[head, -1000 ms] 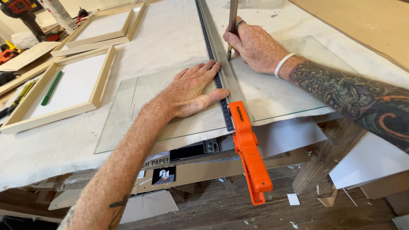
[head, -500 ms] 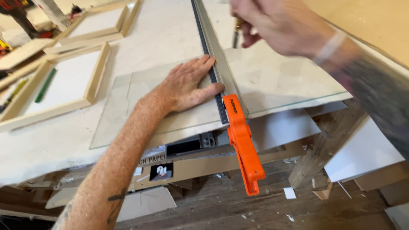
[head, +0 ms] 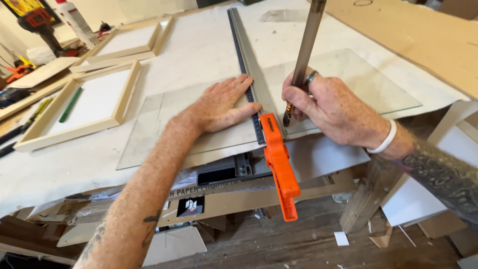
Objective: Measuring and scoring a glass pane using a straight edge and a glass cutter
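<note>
A clear glass sheet (head: 164,124) lies flat on a white covered table (head: 199,50). A long metal straightedge (head: 244,45) runs across the glass away from me. An orange spring clamp (head: 279,164) pins its near end at the table's front edge. My left hand (head: 221,104) rests flat on the glass with its fingertips pressed against the straightedge's left side. My right hand (head: 331,109) grips a long metal glass cutter (head: 306,50), held nearly upright. Its tip touches the glass just right of the straightedge, close to the clamp.
Two pale wooden frames (head: 79,107) (head: 127,42) lie at the left, one holding a green pencil (head: 71,104). A white bottle (head: 74,20) and a power tool (head: 37,25) stand at the far left. Brown board (head: 413,35) covers the right. Cardboard and scraps lie under the table.
My right hand has come back toward me from the far part of the straightedge and set the cutter's tip down near the clamp. The left hand has stayed pressed on the glass.
</note>
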